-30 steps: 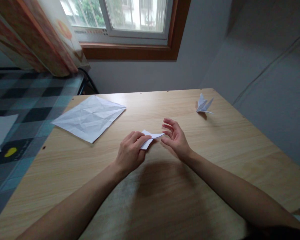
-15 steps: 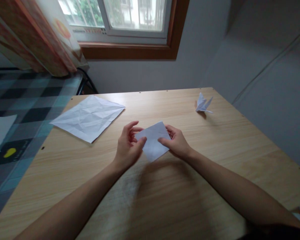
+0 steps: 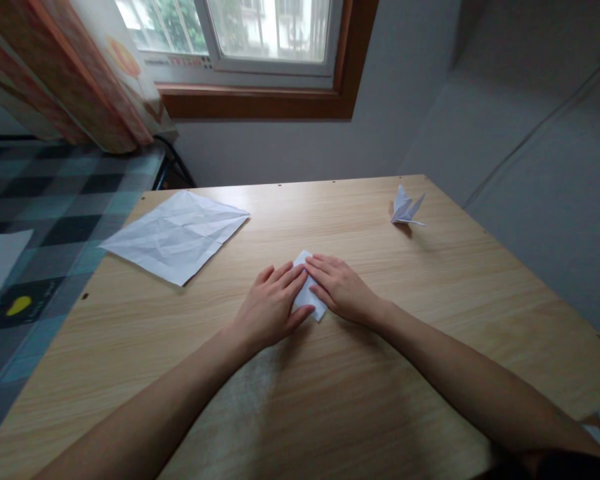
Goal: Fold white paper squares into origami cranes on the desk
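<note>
A small folded white sheet of paper [image 3: 306,293] lies on the wooden table, with both hands pressing on it. My left hand [image 3: 275,303] rests flat over its left side, fingers stretched out and the thumb near its lower corner. From the right, my right hand [image 3: 344,288] lies flat with its fingertips on the upper right edge. The fingertips of both hands nearly meet near the top of the paper. Much of the paper is hidden under the fingers.
A larger creased white sheet [image 3: 180,237] lies at the table's back left. At the back right stands a folded paper crane [image 3: 407,208]. The wooden table [image 3: 430,307] adjoins a checked cloth surface [image 3: 70,193] on the left. Behind is a window [image 3: 270,33].
The paper was held up between both hands as a wider square; now it is down on the table, folded narrower. Both hands have turned palm down and flattened onto it.
</note>
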`<state>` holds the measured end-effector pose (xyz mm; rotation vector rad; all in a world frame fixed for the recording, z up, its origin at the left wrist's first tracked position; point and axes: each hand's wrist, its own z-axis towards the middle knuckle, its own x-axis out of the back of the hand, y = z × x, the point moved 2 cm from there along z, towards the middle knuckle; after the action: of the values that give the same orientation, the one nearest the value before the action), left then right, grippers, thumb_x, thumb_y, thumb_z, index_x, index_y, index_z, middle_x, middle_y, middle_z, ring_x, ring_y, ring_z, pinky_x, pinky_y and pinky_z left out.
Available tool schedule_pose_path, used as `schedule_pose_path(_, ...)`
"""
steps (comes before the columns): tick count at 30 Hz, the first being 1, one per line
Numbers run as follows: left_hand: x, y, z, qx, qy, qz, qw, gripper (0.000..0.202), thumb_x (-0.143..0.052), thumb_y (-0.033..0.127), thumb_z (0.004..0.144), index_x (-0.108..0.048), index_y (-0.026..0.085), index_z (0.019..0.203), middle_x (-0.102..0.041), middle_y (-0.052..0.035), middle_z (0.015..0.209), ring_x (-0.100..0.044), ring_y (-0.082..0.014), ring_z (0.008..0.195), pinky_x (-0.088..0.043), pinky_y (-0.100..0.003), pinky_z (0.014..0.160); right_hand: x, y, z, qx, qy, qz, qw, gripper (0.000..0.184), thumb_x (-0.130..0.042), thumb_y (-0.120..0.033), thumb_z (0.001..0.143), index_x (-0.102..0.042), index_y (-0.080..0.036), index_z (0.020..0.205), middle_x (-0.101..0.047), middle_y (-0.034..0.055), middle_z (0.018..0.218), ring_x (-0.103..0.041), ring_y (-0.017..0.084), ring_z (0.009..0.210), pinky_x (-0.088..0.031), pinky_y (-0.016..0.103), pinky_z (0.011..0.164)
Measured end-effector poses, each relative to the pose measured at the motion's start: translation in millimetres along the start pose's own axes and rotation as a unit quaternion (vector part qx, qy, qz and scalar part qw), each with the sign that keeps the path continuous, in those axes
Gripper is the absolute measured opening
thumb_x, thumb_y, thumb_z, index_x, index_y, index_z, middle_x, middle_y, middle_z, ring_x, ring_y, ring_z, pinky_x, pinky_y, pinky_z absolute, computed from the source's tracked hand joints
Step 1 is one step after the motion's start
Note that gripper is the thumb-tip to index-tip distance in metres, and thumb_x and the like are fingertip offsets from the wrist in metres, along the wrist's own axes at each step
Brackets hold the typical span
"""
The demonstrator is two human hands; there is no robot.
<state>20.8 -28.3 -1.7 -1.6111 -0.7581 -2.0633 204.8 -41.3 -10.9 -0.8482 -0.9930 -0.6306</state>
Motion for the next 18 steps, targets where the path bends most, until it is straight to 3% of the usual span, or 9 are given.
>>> schedule_pose_path(4,-1.0,0,-2,0.003,-0.008,0.003,1.000,0.073,-0.053,0.060,0.090,-0.043,0.015,0.146,-0.047,-0.0154,0.152,-0.042,-0.0335,0.140,-0.032,-0.054,0.114,-7,-3,-3,0.005,-0.068,-0.037,0.997,0.066,-0.051,-0.043,0.096,-0.039,-0.004,0.148,-0.035,0.0242,0.157,-0.029,0.034,0.148,-0.026,0.055,0.120)
schedule_pose_path(9,0.5,-2,-3,-0.007,-0.015,0.003,1.000,0.081,-0.053,0.068,0.087,-0.042,0.015,0.147,-0.046,-0.0171,0.152,-0.042,-0.0350,0.141,-0.029,-0.056,0.115,-2,-4,-15,0.002,-0.100,-0.042,0.994,0.080,-0.053,-0.053,0.092,-0.033,-0.002,0.151,-0.030,0.0276,0.157,-0.024,0.037,0.150,-0.022,0.059,0.120)
schedule_pose_path(15,2.9,-4,-4,-0.006,-0.021,0.017,1.000,0.085,-0.051,0.073,0.085,-0.045,0.013,0.145,-0.046,-0.0186,0.151,-0.042,-0.0383,0.140,-0.030,-0.060,0.113,6,-11,-21,-0.008,-0.110,-0.060,0.992,0.079,-0.057,-0.046,0.088,-0.038,0.004,0.147,-0.034,0.0297,0.155,-0.028,0.039,0.148,-0.023,0.057,0.120)
schedule_pose_path(18,5.8,-3,-4,0.002,0.005,0.026,1.000,0.081,-0.056,0.071,0.083,-0.050,0.013,0.140,-0.051,-0.0193,0.146,-0.044,-0.0391,0.137,-0.030,-0.060,0.112,10,-6,-18,0.001,-0.082,-0.071,0.994,0.070,-0.060,-0.035,0.084,-0.046,-0.001,0.144,-0.041,0.0256,0.153,-0.036,0.037,0.144,-0.024,0.056,0.120)
